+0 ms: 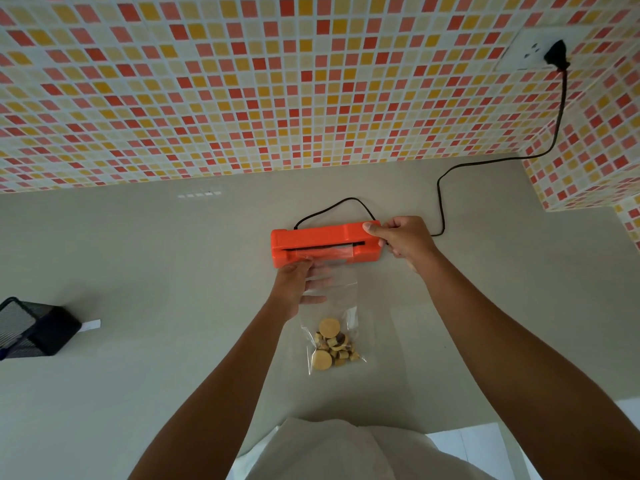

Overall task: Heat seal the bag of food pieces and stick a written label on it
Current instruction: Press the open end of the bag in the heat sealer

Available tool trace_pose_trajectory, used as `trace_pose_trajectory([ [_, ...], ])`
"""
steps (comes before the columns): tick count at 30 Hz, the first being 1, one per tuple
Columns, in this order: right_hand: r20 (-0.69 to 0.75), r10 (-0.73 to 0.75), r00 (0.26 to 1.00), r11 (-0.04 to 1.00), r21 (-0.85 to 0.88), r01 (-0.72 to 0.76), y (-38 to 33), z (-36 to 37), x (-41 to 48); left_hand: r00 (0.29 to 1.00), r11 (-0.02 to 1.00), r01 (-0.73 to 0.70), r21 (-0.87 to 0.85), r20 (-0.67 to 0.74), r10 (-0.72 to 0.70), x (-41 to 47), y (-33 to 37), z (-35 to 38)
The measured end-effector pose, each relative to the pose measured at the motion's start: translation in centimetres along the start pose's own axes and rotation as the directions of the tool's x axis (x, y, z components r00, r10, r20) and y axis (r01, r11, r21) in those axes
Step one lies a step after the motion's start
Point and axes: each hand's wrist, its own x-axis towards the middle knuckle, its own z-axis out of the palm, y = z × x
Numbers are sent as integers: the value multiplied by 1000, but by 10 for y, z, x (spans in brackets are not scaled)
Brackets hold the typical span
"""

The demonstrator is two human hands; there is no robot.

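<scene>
An orange heat sealer [311, 237] lies across the grey counter [156, 258], its black cord [446, 178] running to a wall socket [540, 50]. A clear plastic bag [341, 282] has its open top edge inside the sealer's slot. Yellow and brown food pieces [331, 344] sit at the bag's near end. My left hand [301, 282] holds the bag's upper part just below the slot, with its fingers under the clear plastic. My right hand [398, 237] grips the sealer's right end, thumb on top.
A black mesh holder [31, 327] stands at the counter's left, with a small white slip of paper [90, 324] beside it. A tiled wall rises behind the counter and juts out at the right [588, 174]. My white shirt shows at the bottom.
</scene>
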Motion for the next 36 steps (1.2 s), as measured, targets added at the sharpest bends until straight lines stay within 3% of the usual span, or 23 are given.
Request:
trace_pose_trajectory([
  [7,17,-163,986,985,-55,164,-40,1,-23,1000,1000,-20,-3,20,20,-1,0,-1],
  [12,54,-376,925,913,-150,380,-75,20,-47,1000,1000,4,-19,5,-4,-1,0,1],
  [16,97,-460,883,866,-171,470,-97,37,-59,1000,999,25,-39,-9,-25,-1,0,1],
  [20,203,-508,837,823,-172,541,-112,51,-70,999,999,29,-32,-18,-29,-3,2,1],
  [25,458,-472,753,833,-49,552,-117,55,-78,999,999,31,-22,-15,-31,-4,2,1],
  [29,280,-453,846,890,83,449,-81,45,-59,1000,1000,24,-17,-19,-24,-5,2,2],
  [32,71,-308,949,933,-173,316,-21,38,-35,1000,1000,10,-8,-18,-10,-6,2,1],
  [34,-29,-221,975,922,-333,199,23,34,-27,1000,1000,-3,5,-14,3,-6,3,1],
  [36,-55,-175,983,913,-382,141,53,33,-26,1000,1000,-10,13,-13,10,-6,4,2],
])
